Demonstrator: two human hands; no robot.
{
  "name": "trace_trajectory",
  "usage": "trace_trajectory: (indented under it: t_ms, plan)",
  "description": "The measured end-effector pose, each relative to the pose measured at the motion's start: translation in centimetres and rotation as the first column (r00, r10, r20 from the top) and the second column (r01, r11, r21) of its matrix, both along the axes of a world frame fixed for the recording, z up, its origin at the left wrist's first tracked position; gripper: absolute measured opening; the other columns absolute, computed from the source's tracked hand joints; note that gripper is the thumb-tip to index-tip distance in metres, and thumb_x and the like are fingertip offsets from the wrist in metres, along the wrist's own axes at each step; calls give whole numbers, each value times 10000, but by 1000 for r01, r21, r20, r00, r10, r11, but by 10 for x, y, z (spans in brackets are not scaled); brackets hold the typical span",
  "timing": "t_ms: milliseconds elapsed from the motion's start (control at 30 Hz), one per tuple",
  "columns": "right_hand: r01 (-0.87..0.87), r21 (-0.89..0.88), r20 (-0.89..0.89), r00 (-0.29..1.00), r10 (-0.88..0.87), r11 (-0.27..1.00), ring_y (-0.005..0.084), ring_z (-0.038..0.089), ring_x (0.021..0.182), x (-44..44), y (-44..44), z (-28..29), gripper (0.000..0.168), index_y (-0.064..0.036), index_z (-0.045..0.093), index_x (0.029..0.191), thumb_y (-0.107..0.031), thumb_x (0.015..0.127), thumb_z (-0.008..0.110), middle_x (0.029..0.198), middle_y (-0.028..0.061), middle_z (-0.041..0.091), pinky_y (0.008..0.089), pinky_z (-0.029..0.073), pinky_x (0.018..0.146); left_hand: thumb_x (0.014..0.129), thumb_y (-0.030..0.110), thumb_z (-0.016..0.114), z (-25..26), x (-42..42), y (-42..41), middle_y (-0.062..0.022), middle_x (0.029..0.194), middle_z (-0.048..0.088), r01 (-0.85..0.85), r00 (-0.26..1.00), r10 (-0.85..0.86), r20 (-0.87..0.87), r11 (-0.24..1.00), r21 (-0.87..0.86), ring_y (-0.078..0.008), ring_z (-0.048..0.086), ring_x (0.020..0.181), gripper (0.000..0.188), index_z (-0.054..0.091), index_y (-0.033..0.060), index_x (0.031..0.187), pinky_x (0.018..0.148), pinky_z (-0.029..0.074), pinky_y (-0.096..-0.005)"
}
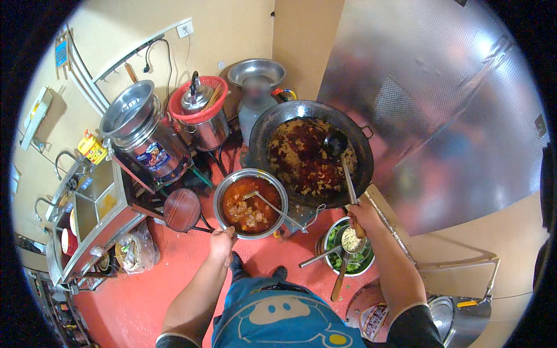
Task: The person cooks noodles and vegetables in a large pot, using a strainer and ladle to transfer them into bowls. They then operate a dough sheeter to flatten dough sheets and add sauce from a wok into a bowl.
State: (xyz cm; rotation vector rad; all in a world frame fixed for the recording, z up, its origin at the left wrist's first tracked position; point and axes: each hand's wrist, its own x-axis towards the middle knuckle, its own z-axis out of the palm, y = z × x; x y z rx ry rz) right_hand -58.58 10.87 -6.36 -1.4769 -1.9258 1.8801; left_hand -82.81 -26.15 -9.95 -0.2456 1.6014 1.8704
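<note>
My left hand (223,244) grips the near rim of a round metal basin (217,217) that holds red, oily broth with meat chunks; a metal ladle (278,210) rests in it, its handle over the right rim. My right hand (364,216) is closed around the wooden-ended handle of a wok ladle (349,180). The ladle's dark bowl lies in the brown liquid and floating bits inside a large black wok (361,143), right of the basin. Below my right hand, a white-rimmed container (373,261) holds green leaves, with a scoop of pale chopped food (351,240) over them.
A round wooden stool (182,210) stands left of the basin. Behind are a gas cylinder (256,106), a steel pot (212,132) under a red basket (222,104), and a large steel barrel (161,152). A sink (93,235) lines the left wall; foil sheeting (435,130) covers the right.
</note>
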Motion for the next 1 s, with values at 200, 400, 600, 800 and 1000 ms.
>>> trace_trajectory:
  t_ms: [200,400,600,800,1000]
  plan:
    - [79,-407,-160,975,-156,910,150,567,542,-21,-12,7,180,-39,587,889,-210,947,577,708,67,602,275,484,475,908,69,551,14,3,4,-2,888,634,-17,999,16,33,999,30,-126,545,756,118,634,75,992,680,437,-292]
    - [162,-702,-206,886,-415,694,95,484,510,-13,-38,41,170,-45,530,855,-178,959,540,695,31,529,195,420,409,910,63,540,11,1,6,-61,1002,677,37,999,-36,19,999,-27,-196,638,916,169,650,47,1037,865,519,-332]
    - [202,-621,-142,922,-362,758,115,463,502,8,-64,88,173,-38,540,928,-203,971,508,696,44,528,245,397,412,896,63,557,1,-1,16,-80,967,671,43,999,-42,23,996,-75,-196,637,861,148,643,5,1003,797,527,-324]
    - [51,-630,-195,956,-221,775,108,450,498,41,-92,143,277,-3,551,1114,-222,959,483,724,34,506,245,378,414,879,51,586,-2,-1,25,-94,935,658,33,999,-33,6,999,-19,-222,635,857,134,632,-9,989,781,545,-350]
    - [-60,-662,-230,965,-126,747,104,452,493,63,-124,184,284,-11,535,1155,-165,918,508,742,46,509,235,349,359,869,34,562,-10,-3,35,-86,961,666,30,999,-32,37,998,57,-207,637,908,150,623,-2,1002,851,540,-352]
